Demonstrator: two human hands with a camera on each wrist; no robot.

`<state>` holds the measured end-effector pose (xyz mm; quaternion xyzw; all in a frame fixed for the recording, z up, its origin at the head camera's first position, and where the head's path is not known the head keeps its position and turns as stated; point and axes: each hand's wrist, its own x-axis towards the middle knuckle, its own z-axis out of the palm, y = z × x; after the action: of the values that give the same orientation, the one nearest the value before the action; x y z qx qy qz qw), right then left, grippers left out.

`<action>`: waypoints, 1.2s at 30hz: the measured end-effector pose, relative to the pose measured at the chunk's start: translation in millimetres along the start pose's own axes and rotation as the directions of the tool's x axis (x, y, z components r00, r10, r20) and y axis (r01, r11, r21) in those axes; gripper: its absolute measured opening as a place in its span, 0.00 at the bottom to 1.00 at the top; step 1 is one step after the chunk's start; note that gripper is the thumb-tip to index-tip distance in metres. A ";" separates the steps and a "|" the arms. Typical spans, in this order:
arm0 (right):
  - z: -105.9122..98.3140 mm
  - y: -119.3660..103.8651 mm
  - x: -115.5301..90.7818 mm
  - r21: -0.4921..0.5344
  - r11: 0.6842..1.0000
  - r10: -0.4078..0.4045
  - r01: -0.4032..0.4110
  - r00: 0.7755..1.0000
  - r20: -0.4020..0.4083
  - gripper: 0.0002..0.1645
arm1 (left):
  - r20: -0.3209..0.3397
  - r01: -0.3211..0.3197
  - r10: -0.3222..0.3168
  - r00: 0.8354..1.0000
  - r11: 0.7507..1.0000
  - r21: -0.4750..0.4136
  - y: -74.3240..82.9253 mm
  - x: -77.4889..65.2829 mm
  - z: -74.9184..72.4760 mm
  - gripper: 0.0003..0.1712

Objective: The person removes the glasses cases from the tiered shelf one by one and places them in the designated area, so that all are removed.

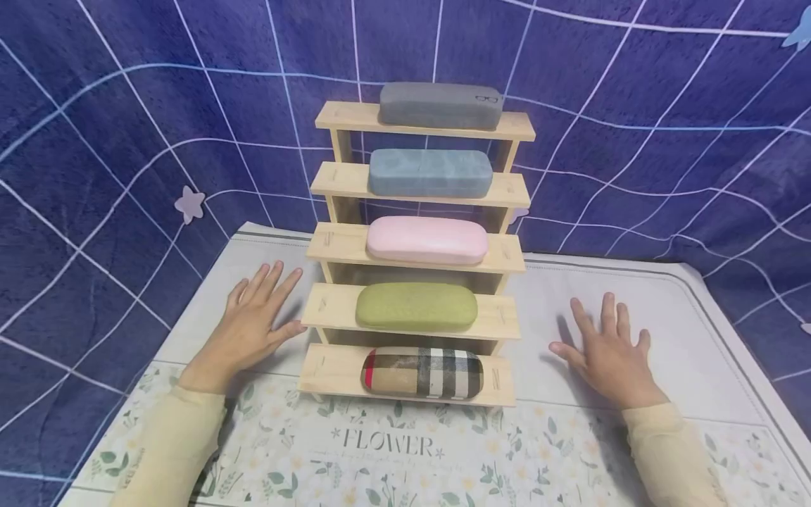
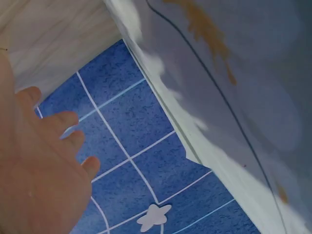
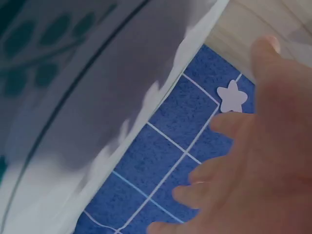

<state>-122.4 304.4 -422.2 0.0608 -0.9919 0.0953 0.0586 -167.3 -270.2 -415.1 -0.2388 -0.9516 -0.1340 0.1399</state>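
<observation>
A stepped wooden rack (image 1: 321, 299) stands in the middle of the head view with one glasses case on each tier. From top down they are a dark grey case (image 1: 440, 105) with a small glasses print, a blue-grey case (image 1: 431, 173), a pink case (image 1: 427, 240), an olive green case (image 1: 416, 307) and a plaid case (image 1: 422, 372). Left of the rack my left hand (image 1: 250, 331) has its fingers spread, the thumb tip close to the green case's tier; whether it touches cannot be told. My right hand (image 1: 611, 362) is spread apart from the rack on the right. Both hold nothing.
Under the rack lies a white mat (image 1: 633, 274) with a flower-printed front part (image 1: 393, 472). Dark blue cloth (image 1: 253, 105) with pale grid lines and star shapes hangs behind and at both sides.
</observation>
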 end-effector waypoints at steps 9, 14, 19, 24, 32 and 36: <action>-28.8 -19.9 -3.0 0.220 0.964 -0.113 0.151 0.978 -0.178 0.40 | 0.075 0.042 -0.037 0.997 0.998 -0.054 15.3 -2.2 -11.7 0.50; -42.4 -45.3 -12.2 0.335 0.908 -0.148 0.251 0.941 -0.303 0.22 | 0.190 0.115 -0.059 0.980 0.947 -0.299 28.8 -6.5 -13.2 0.43; -40.8 -74.5 -19.0 0.408 0.827 -0.221 0.387 0.890 -0.398 0.14 | 0.288 0.220 -0.046 0.956 0.764 -0.607 41.7 -14.0 -6.3 0.39; -35.1 -97.4 -25.1 0.436 0.806 -0.240 0.400 0.895 -0.377 0.10 | 0.349 0.273 0.036 0.936 0.552 -0.788 51.4 -21.9 -0.4 0.47; -23.4 -120.1 -37.0 0.487 0.766 -0.303 0.420 0.904 -0.303 0.16 | 0.411 0.334 0.054 0.910 0.492 -0.804 54.9 -30.3 3.1 0.60; -17.9 -131.6 -37.2 0.494 0.784 -0.340 0.375 0.926 -0.164 0.32 | 0.411 0.318 0.022 0.911 0.596 -0.737 51.8 -34.7 5.4 0.55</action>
<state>-66.5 183.8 -385.5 0.2578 -0.8971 0.3472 0.0900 -113.5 -238.9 -421.9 -0.2151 -0.8182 -0.5026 -0.1781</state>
